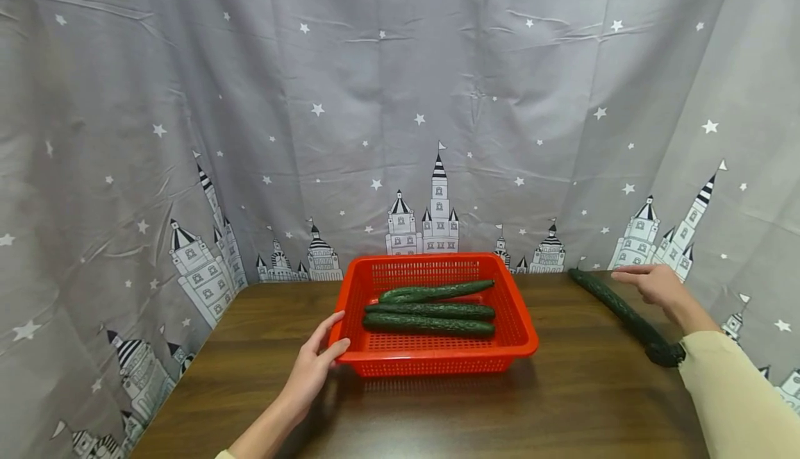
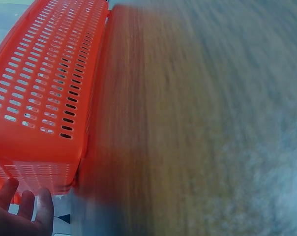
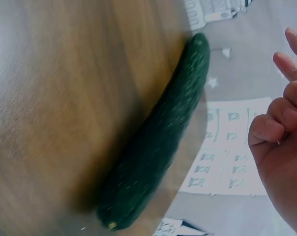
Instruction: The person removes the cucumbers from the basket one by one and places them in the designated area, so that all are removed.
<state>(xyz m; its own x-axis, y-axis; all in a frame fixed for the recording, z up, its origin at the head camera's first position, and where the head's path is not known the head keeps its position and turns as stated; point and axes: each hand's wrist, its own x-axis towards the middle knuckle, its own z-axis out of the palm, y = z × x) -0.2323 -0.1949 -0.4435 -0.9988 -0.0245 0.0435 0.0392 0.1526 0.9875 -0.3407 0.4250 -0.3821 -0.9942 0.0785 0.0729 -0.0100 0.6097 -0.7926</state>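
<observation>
A red plastic basket (image 1: 437, 356) with slotted walls stands on the table, with 3 dark green cucumbers (image 1: 431, 325) lying crosswise inside. My left hand (image 1: 310, 365) grips the left end of its rim, thumb and a finger over the edge; in the left wrist view, other fingers (image 2: 25, 206) show by the end wall. To the right, a long single cucumber (image 3: 153, 142) lies on the table apart from the basket. Beside its far part, my right hand (image 1: 659, 289) hovers with nothing in it, some fingers loosely bent and others extended.
The brown wooden table (image 1: 431, 417) reaches back to a grey curtain (image 1: 400, 98) printed with stars and castles. A black wrist camera (image 1: 665, 355) on the right wrist covers the near end of the loose cucumber in the head view.
</observation>
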